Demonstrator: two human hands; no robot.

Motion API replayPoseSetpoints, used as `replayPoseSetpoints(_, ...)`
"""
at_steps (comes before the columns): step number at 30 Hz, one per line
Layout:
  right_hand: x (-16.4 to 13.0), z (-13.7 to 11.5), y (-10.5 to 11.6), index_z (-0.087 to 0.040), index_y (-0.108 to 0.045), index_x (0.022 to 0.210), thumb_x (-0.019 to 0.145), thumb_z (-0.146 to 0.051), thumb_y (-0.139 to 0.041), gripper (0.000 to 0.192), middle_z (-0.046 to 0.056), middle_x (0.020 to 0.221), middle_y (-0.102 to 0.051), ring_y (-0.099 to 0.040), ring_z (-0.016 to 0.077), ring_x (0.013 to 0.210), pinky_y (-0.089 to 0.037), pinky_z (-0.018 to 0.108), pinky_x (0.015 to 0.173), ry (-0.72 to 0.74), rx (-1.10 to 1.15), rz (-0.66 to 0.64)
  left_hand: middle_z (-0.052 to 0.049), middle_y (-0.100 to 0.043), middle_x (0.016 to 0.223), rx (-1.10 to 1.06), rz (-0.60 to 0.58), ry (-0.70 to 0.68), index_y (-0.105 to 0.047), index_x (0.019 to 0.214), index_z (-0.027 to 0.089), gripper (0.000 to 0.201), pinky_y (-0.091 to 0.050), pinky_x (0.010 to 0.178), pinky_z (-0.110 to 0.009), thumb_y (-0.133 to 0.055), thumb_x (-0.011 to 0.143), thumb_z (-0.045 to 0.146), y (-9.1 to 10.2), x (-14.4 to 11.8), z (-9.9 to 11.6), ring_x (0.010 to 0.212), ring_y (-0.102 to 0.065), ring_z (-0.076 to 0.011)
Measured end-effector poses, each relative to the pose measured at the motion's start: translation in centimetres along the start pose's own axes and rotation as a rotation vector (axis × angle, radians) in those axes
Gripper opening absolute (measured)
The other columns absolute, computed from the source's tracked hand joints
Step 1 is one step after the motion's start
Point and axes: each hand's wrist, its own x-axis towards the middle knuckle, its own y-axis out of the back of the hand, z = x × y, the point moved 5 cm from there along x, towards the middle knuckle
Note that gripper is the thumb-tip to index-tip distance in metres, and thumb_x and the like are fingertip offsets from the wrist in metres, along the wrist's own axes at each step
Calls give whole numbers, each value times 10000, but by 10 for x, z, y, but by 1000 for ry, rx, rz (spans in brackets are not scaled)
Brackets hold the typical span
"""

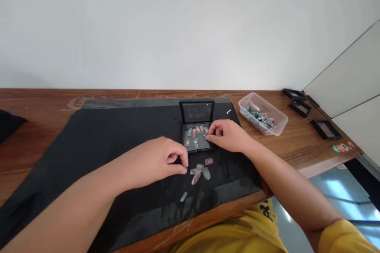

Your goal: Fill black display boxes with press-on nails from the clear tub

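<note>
A small black display case (204, 145) stands with its clear-windowed lid (197, 112) raised. Several press-on nails (194, 133) lie inside, a row along the back and two more in front. My right hand (228, 134) reaches over the case's right side, thumb and fingers pinched at the nail at the row's right end. On the black mat, my left hand (169, 158) hovers left of a loose pile of press-on nails (196, 177); its thumb and forefinger come close together, and I cannot make out anything between them. A single pale nail (183, 196) lies apart, nearer the front.
A clear plastic tub (282, 122) full of nails stands on the wooden table (297, 146) to the right. Beyond it are several black cases (325, 129) and round coloured stickers (341, 148). A white scrap (228, 111) rests on the black mat (127, 126). A wall closes off the back.
</note>
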Motion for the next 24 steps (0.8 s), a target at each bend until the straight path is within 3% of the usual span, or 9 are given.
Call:
replayPoseSetpoints(7,-5,-2,6,-168,-822,914,971,-179,-830,59,-69,657,-597,-528,106,621,-370,276,664,22,-56,18,49,-409,599,-10,13,-8,-829,743,279,240,-242,575,-327,-790,789,512,-2,2,-3,553,-404,-153)
replayPoseSetpoints(18,-7,-8,-2,-191,-773,841,936,-178,-868,135,-80,648,-556,-509,108,637,-341,284,677,66,-86,-23,52,-411,577,12,19,-44,-754,704,277,117,-224,549,-333,-759,764,377,-1,-3,4,539,-363,-155)
replayPoseSetpoints(24,-9,-7,1,-191,-782,1005,910,-177,-909,160,-102,677,-549,-513,108,645,-351,274,699,80,-75,28,53,-411,580,14,6,-5,-687,696,273,198,-220,544,-332,-768,794,425,1,-5,7,536,-356,-159)
